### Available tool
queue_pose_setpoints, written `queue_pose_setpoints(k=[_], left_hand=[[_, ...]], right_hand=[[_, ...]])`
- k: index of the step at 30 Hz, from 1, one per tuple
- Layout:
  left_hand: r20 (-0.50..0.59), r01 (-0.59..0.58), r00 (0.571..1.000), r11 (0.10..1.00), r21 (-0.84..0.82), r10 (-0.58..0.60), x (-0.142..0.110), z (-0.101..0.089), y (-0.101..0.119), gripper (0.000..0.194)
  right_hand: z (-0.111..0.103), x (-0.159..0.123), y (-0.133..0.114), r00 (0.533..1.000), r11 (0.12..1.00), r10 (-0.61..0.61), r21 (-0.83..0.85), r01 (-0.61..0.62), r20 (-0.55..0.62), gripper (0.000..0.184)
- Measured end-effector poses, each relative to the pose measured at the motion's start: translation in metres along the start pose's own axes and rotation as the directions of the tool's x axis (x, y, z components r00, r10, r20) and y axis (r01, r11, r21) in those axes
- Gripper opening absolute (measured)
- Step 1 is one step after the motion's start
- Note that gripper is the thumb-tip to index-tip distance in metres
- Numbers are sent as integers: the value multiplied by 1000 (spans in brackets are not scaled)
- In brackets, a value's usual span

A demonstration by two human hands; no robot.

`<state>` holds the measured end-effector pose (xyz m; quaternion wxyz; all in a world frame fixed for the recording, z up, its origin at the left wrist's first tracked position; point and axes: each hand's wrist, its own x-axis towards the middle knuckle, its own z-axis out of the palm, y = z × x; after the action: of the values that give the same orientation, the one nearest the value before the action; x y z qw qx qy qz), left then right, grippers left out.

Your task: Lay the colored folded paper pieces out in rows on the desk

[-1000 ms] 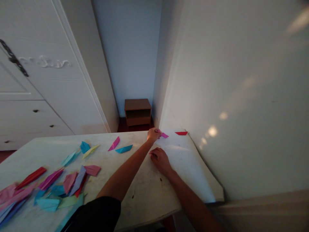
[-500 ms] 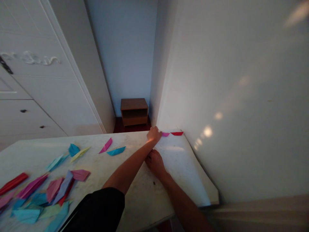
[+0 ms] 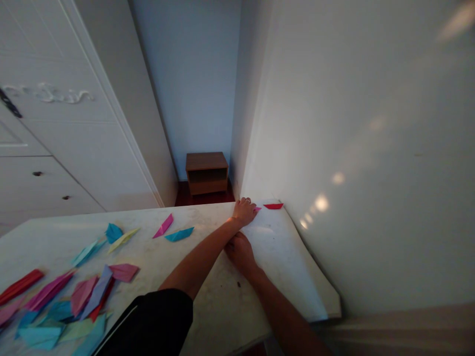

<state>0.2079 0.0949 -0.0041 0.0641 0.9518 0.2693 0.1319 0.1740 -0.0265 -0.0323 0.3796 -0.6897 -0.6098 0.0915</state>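
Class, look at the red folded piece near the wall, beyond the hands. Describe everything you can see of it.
The red piece is small, plain and boat-shaped: a long upper edge, pointed ends and a shorter base. It looks like folded paper; finer creases are too small to make out. It lies lengthwise across the view at the far right corner of the pale table. No hand touches it; the left hand is to its left, with a gap between. Whether it touches the wall is unclear.
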Motion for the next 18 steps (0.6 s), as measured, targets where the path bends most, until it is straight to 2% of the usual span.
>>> queue_pose_setpoints(k=[18], left_hand=[[-39,70,997,997,-24,-71,-3,-1,-5,33]], right_hand=[[-1,0,0,1000,1000,-8,19,8,-4,19]])
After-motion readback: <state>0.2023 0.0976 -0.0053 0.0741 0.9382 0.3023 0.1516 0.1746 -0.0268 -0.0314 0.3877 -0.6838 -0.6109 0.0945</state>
